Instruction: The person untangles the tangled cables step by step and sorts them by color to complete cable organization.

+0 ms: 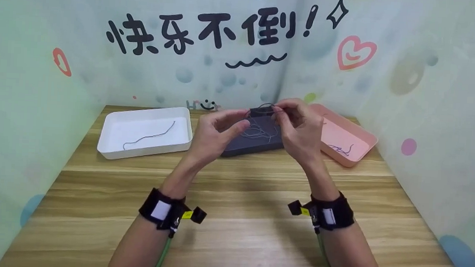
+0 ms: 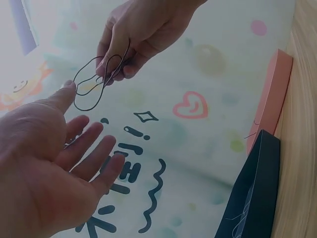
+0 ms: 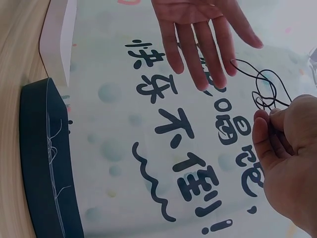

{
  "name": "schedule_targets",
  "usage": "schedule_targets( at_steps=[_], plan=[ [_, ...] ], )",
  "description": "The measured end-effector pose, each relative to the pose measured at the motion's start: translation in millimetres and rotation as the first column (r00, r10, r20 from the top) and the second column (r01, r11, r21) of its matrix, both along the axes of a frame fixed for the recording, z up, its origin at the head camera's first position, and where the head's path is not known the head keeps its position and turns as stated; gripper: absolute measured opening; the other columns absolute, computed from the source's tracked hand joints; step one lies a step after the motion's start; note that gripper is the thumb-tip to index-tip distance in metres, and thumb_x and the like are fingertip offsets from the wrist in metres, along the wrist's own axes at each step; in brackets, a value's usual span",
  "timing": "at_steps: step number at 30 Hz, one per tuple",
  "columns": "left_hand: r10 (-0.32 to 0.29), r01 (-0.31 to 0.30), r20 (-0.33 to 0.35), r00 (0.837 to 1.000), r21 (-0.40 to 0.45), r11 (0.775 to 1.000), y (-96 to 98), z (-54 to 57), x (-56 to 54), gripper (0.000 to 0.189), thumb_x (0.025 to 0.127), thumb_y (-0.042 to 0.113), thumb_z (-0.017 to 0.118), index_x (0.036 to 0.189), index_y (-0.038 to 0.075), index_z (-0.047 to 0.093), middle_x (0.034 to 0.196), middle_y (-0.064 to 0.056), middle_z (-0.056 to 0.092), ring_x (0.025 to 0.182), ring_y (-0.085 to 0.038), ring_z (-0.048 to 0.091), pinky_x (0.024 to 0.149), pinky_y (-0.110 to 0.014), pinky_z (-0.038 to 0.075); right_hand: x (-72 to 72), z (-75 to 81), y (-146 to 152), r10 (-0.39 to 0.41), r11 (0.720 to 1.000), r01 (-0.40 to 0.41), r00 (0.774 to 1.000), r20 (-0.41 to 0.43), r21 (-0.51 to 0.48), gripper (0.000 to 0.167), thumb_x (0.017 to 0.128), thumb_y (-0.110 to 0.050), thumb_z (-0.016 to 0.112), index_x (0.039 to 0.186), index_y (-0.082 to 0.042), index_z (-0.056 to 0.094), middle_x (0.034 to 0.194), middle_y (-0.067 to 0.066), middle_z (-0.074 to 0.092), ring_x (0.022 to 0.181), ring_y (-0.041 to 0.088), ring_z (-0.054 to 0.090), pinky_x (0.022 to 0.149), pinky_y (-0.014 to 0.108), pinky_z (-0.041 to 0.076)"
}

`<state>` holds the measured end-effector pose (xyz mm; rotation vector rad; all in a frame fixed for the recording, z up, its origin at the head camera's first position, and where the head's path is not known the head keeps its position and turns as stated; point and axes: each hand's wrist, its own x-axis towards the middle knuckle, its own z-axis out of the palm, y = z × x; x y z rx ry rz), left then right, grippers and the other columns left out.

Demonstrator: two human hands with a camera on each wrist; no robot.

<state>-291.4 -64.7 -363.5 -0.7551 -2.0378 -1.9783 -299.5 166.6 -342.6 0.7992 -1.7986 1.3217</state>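
Above the dark tray [image 1: 253, 149], my right hand [image 1: 302, 131] pinches a thin dark cord [image 2: 88, 110] bunched into several loose loops. The loops stretch from the right fingertips toward my left hand [image 1: 212, 136], which is held up with its fingers extended and spread. In the right wrist view, one end of a loop of the cord [image 3: 242, 61] lies right at a left fingertip. Tangled thin cords [image 1: 258, 131] lie in the dark tray below both hands, partly hidden by them.
To the left stands a white tray [image 1: 143, 153] with one wavy cord [image 1: 150, 136] in it. A pink tray [image 1: 335, 132], at the right, contains several short cords [image 1: 338, 149]. All three trays sit at the back of the wooden table [image 1: 249, 215], near a printed backdrop.
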Motion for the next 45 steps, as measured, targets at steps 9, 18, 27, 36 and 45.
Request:
schedule_targets(
  at_steps=[9, 18, 27, 36, 45],
  plan=[
    [-0.13, 0.089, 0.138, 0.982, 0.266, 0.96, 4.7, 1.1, 0.9, 0.016, 0.115, 0.011, 0.066, 0.119, 0.003, 0.08, 0.105, -0.006, 0.085, 0.106, -0.019, 0.083, 0.105, -0.036, 0.067, -0.5, -4.3, 1.2, -0.024, 0.997, 0.023, 1.0, 0.005, 0.07, 0.01, 0.108, -0.003, 0.074, 0.106, 0.006, 0.077, 0.089, 0.022, 0.076, 0.075, 0.009, 0.067, 0.066, 0.015, 0.054],
    [-0.237, 0.103, 0.214, 0.948, 0.497, 0.861, 5.4, 7.7, 2.9, 0.024, 0.119, 0.003, 0.053, 0.108, 0.007, 0.074, 0.093, -0.003, 0.068, 0.077, -0.011, 0.072, 0.085, -0.031, 0.07, 0.1, -4.1, 1.7, 0.039, 0.99, -0.044, 0.998, 0.041, 0.132, 0.004, 0.106, 0.002, 0.074, 0.105, 0.005, 0.076, 0.085, 0.019, 0.075, 0.07, 0.02, 0.067, 0.064, 0.016, 0.054],
    [-0.071, 0.049, 0.111, 0.991, 0.191, 0.98, -8.0, 7.1, 1.9, 0.02, 0.116, 0.012, 0.064, 0.117, -0.005, 0.076, 0.079, 0.004, 0.056, 0.064, -0.01, 0.044, 0.056, -0.021, 0.038, -2.1, -2.3, 9.7, 0.056, 0.987, -0.066, 0.996, 0.073, 0.144, 0.006, 0.106, 0.002, 0.075, 0.103, 0.007, 0.075, 0.088, 0.021, 0.075, 0.072, 0.014, 0.068, 0.066, 0.016, 0.055],
    [0.023, -0.044, -0.091, 0.996, -0.241, 0.97, -37.1, 10.2, -2.0, 0.017, 0.112, 0.016, 0.073, 0.114, 0.006, 0.085, 0.094, -0.004, 0.076, 0.077, -0.012, 0.057, 0.071, -0.021, 0.047, -5.5, 2.9, 24.3, -0.03, 0.98, 0.022, 0.999, 0.035, 0.198, 0.005, 0.105, 0.007, 0.072, 0.101, 0.009, 0.074, 0.089, 0.023, 0.076, 0.076, 0.005, 0.066, 0.071, 0.012, 0.055],
    [0.113, -0.182, -0.209, 0.971, -0.348, 0.92, -68.1, 16.8, -3.9, 0.013, 0.107, 0.015, 0.079, 0.109, 0.007, 0.089, 0.1, -0.012, 0.083, 0.078, -0.009, 0.063, 0.072, -0.018, 0.051, -10.3, 4.2, 41.4, -0.152, 0.955, 0.147, 0.988, 0.0, 0.256, 0.007, 0.106, 0.003, 0.073, 0.1, 0.007, 0.076, 0.085, 0.02, 0.076, 0.071, 0.005, 0.062, 0.068, 0.01, 0.048]
  ],
)
